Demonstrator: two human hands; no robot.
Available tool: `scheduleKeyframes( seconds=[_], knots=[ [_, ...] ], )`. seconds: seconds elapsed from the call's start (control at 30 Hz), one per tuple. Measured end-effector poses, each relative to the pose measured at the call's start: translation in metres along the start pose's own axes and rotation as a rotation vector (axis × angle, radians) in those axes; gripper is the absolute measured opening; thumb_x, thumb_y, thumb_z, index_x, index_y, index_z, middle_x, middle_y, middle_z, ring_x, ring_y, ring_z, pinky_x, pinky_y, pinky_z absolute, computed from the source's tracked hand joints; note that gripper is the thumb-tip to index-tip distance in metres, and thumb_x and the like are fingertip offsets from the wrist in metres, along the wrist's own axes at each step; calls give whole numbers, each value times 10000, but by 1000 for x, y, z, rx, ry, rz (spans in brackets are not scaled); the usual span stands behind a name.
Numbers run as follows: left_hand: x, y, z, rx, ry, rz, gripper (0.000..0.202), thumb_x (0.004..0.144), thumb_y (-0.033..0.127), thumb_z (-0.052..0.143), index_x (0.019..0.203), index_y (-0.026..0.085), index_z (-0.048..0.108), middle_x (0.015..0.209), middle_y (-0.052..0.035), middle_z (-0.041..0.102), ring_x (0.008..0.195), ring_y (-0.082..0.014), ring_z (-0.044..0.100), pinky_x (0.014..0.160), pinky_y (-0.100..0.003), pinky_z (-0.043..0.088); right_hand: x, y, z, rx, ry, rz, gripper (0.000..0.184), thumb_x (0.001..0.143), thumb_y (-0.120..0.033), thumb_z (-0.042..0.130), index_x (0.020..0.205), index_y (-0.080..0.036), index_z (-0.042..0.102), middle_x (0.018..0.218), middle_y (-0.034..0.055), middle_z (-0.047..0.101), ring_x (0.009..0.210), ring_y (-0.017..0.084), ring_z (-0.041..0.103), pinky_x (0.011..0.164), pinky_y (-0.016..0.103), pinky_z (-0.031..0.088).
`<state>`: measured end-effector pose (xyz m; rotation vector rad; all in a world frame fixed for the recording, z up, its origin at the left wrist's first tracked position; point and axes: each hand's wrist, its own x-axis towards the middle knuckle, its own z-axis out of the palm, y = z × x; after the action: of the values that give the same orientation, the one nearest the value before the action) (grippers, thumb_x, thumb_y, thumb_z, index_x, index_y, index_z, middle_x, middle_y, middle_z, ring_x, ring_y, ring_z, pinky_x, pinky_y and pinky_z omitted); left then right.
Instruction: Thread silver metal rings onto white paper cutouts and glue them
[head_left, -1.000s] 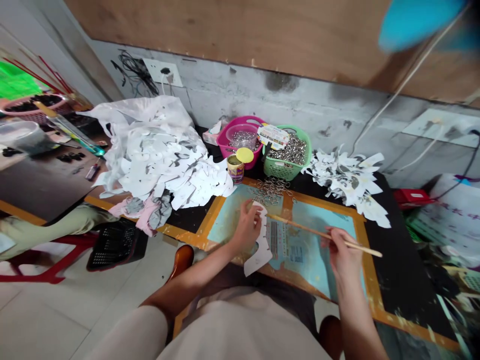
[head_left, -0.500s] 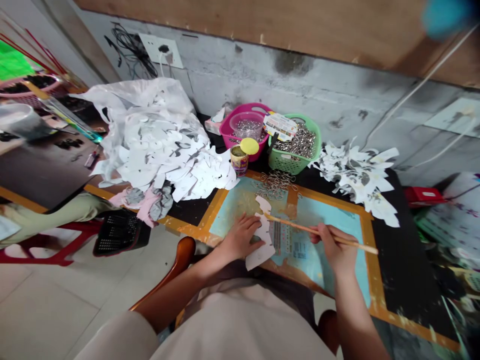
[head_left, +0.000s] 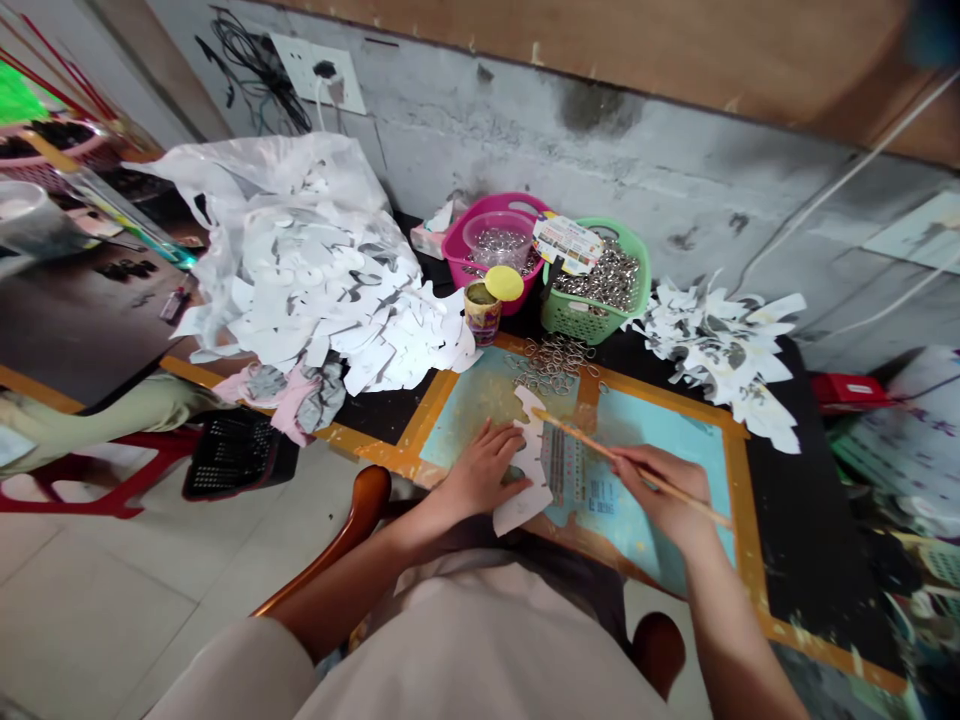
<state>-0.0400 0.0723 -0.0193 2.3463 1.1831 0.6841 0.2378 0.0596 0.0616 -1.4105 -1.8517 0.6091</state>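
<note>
My left hand [head_left: 480, 470] lies with fingers spread on the edge of a white cut-out piece [head_left: 534, 462], pressing it against the blue mat [head_left: 652, 425]. In my right hand [head_left: 664, 490] is a thin wooden-handled brush [head_left: 592, 445], pinched between thumb and fingers. Its tip meets the upper right edge of the piece. A pile of metal rings or clasps [head_left: 555, 365] sits just beyond the piece. Behind it stands an open tin [head_left: 481, 312] with brown stains, a yellow lid [head_left: 504, 283] beside its top.
White cut-outs [head_left: 330, 310] spill from a plastic bag on the left; another heap [head_left: 724, 350] lies right. A pink basket [head_left: 457, 250] and a green basket [head_left: 592, 322] hold metal parts. Someone's leg [head_left: 112, 405] shows at left, near a black basket [head_left: 240, 455].
The brush tip has shifted slightly along the piece's upper edge, and my right hand has tilted the handle lower. My left hand stays on the piece. The view has shifted a little.
</note>
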Motion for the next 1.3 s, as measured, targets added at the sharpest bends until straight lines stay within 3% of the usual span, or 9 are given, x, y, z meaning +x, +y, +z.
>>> scheduleKeyframes(
  seconds=[0.23, 0.43, 0.53, 0.8, 0.87, 1.0, 1.1, 1.2, 1.3],
  knots=[
    [1, 2, -1, -26, -13, -20, 535, 844, 379, 695, 1290, 190, 468, 1387, -156, 545, 1353, -284, 462, 1207, -536, 225, -33, -13, 20, -38, -25, -222, 259, 841, -114, 622, 1043, -249, 709, 916, 52, 743, 767, 190, 715, 690, 282, 587],
    [1, 1, 2, -25, -4, -30, 530, 848, 377, 689, 1287, 190, 457, 1373, -154, 556, 1342, -281, 475, 1210, -527, 222, -67, -5, 59, -144, 29, -216, 251, 843, -156, 652, 1074, -238, 711, 1081, 121, 710, 893, 256, 723, 755, 358, 619],
    [0, 1, 2, -33, 6, -31, 568, 830, 374, 705, 1303, 206, 440, 1389, -145, 542, 1350, -283, 467, 1215, -525, 211, -76, -3, 70, -107, 38, -233, 278, 847, -148, 644, 1094, -252, 719, 1146, 114, 705, 959, 273, 721, 835, 366, 614],
    [1, 2, 1, -72, -3, -47, 741, 772, 395, 747, 1385, 235, 361, 1396, -138, 535, 1345, -317, 463, 1196, -574, 219, -82, -13, 64, -41, 10, -338, 373, 827, -114, 631, 1162, -266, 691, 1063, 104, 720, 892, 256, 723, 747, 360, 629],
    [2, 2, 0, -74, -11, -50, 725, 773, 390, 744, 1375, 235, 371, 1385, -136, 543, 1342, -318, 465, 1194, -572, 225, -80, -11, 61, 23, 59, -298, 344, 829, -123, 645, 1138, -260, 703, 1037, 101, 714, 875, 247, 719, 734, 359, 628],
    [3, 2, -2, -59, -32, -50, 701, 776, 404, 740, 1353, 216, 389, 1367, -151, 555, 1328, -321, 482, 1191, -565, 235, -69, -6, 55, 65, 279, -122, 261, 867, -164, 644, 1097, -255, 727, 1071, 97, 701, 942, 244, 703, 827, 392, 611],
    [3, 3, -1, -71, -23, -63, 739, 736, 400, 770, 1350, 226, 398, 1371, -145, 554, 1311, -332, 498, 1186, -574, 236, -62, 1, 46, 109, 203, 24, 215, 914, -254, 599, 1078, -246, 738, 1000, 80, 739, 883, 241, 720, 799, 383, 613],
    [3, 3, -1, -70, -44, -84, 845, 683, 420, 809, 1380, 235, 368, 1378, -141, 550, 1304, -341, 506, 1194, -577, 202, -58, 8, 33, 227, 78, 144, 214, 944, -309, 566, 1012, -237, 756, 776, 36, 749, 641, 191, 706, 625, 308, 601],
    [2, 2, -2, -53, -80, -80, 979, 622, 485, 842, 1411, 215, 330, 1391, -174, 537, 1322, -351, 490, 1198, -582, 157, -49, 12, 20, 353, 139, 189, 240, 955, -337, 558, 927, -227, 770, 695, 19, 725, 562, 168, 669, 558, 283, 564]
  ],
)
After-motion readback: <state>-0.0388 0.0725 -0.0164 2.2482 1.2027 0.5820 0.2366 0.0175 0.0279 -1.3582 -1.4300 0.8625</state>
